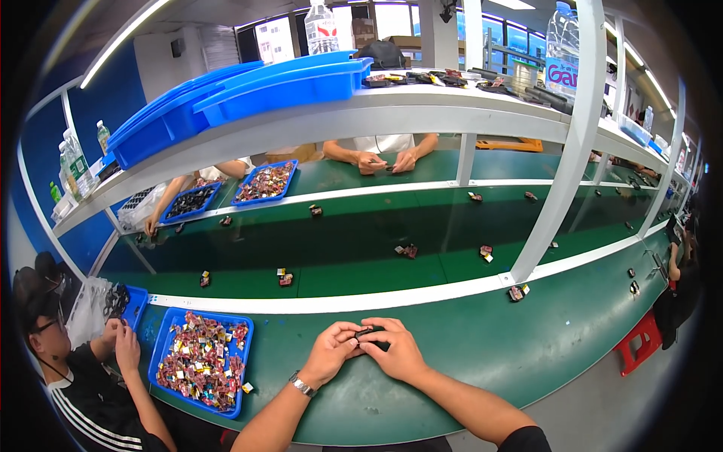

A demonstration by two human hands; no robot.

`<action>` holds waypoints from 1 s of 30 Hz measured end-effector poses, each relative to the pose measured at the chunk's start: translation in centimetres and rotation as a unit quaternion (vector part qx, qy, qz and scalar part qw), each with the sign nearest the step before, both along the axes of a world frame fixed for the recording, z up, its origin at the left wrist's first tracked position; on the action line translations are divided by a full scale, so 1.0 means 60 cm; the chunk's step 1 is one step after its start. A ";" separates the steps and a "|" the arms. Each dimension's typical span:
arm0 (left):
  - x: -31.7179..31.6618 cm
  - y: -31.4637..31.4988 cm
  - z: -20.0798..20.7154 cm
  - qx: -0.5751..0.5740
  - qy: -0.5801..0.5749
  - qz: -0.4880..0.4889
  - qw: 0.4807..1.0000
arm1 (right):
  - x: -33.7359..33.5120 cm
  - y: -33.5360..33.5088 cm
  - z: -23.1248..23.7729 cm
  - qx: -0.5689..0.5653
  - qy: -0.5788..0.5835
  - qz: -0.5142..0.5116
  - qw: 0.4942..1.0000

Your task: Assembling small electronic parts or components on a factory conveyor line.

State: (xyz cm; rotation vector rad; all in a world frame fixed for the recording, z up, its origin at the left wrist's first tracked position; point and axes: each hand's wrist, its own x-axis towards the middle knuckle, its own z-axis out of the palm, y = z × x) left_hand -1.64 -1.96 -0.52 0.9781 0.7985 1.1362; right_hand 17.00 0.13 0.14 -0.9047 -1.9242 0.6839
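My left hand (pixel 330 352) and my right hand (pixel 397 352) meet above the green worktop (pixel 444 331) at the near middle. Between the fingers of both is a small black plastic part (pixel 382 346), largely covered, so its exact kind is hidden. The left thumb and fingers pinch its left end. The right fingers curl over its top and right side. To the left of my hands stands a blue tray (pixel 247 361) heaped with small reddish circuit boards (pixel 199 358) bearing white and yellow pieces. One loose piece (pixel 248 387) rests at its right rim.
Beyond a white rail (pixel 316 304), a green conveyor belt (pixel 354 275) carries several small assemblies (pixel 285 277). A white post (pixel 557 158) and an overhead shelf (pixel 422 120) with blue trays (pixel 282 90) stand ahead. A co-worker (pixel 98 377) sits at left; others work across the belt.
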 end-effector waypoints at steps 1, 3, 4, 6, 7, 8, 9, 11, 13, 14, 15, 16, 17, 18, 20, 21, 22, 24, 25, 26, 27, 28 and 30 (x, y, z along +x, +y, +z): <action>0.000 -0.001 0.000 -0.002 -0.007 -0.001 1.000 | 0.000 0.002 -0.004 -0.029 0.013 0.006 0.999; 0.001 0.000 0.001 -0.003 -0.012 -0.002 1.000 | 0.002 0.004 -0.008 -0.065 0.026 0.014 0.997; 0.000 -0.001 0.000 -0.004 -0.016 -0.005 1.000 | 0.002 0.004 -0.010 -0.104 0.038 0.022 0.994; -0.001 -0.002 -0.002 -0.004 -0.020 -0.008 1.000 | 0.004 0.005 -0.010 -0.111 0.040 0.029 0.993; -0.003 -0.002 -0.003 -0.006 -0.016 -0.012 1.000 | 0.005 0.006 -0.010 -0.120 0.044 0.036 0.991; -0.003 -0.002 -0.004 -0.007 -0.012 -0.017 1.000 | 0.006 0.005 -0.008 -0.120 0.044 0.036 0.991; -0.003 -0.003 -0.003 -0.008 -0.012 -0.017 1.000 | 0.007 0.004 -0.005 -0.102 0.031 0.037 0.994; -0.002 -0.004 -0.001 -0.007 -0.021 -0.008 1.000 | 0.007 0.000 0.003 -0.083 0.018 0.039 0.996; -0.004 -0.004 -0.001 0.001 -0.019 0.003 1.000 | 0.003 -0.006 0.012 -0.015 -0.001 0.038 0.999; -0.004 -0.004 -0.001 0.008 -0.016 0.012 1.000 | 0.004 -0.005 0.012 -0.015 -0.001 0.038 0.999; -0.001 -0.003 0.000 0.008 -0.017 0.012 1.000 | 0.005 -0.005 0.012 0.001 -0.011 0.024 1.000; 0.004 -0.005 0.001 0.007 -0.009 0.010 1.000 | 0.005 -0.005 0.011 0.015 -0.021 0.011 1.000; 0.006 -0.006 0.002 0.006 -0.002 0.008 1.000 | 0.004 -0.004 0.012 0.014 -0.021 0.012 1.000; 0.004 -0.005 0.001 0.005 -0.002 0.008 1.000 | 0.004 -0.002 0.014 0.008 -0.016 0.017 1.000; 0.002 -0.002 -0.003 0.017 -0.020 0.012 1.000 | 0.006 -0.001 0.015 0.001 -0.012 0.021 1.000; 0.003 -0.003 -0.003 0.017 -0.020 0.011 1.000 | 0.007 -0.001 0.016 0.011 -0.013 0.018 1.000; 0.002 -0.002 -0.003 0.015 -0.020 0.013 1.000 | 0.005 0.000 0.016 0.022 -0.012 0.014 1.000; 0.000 -0.001 -0.002 0.013 -0.018 0.013 1.000 | 0.003 -0.002 0.016 0.018 -0.004 0.010 1.000; 0.001 -0.002 -0.002 0.006 -0.016 0.016 1.000 | 0.003 -0.003 0.016 0.013 0.003 0.009 1.000; 0.001 -0.002 -0.001 0.000 -0.013 0.020 1.000 | 0.003 -0.003 0.016 0.014 0.004 0.006 1.000; 0.001 -0.001 -0.001 0.000 -0.012 0.018 1.000 | 0.003 -0.003 0.015 0.011 0.007 0.008 1.000; 0.001 -0.001 -0.002 0.002 -0.013 0.020 1.000 | 0.003 -0.002 0.013 0.008 0.010 0.010 1.000; 0.000 -0.001 -0.006 0.004 -0.014 0.022 1.000 | 0.004 -0.002 0.011 -0.002 0.019 0.014 1.000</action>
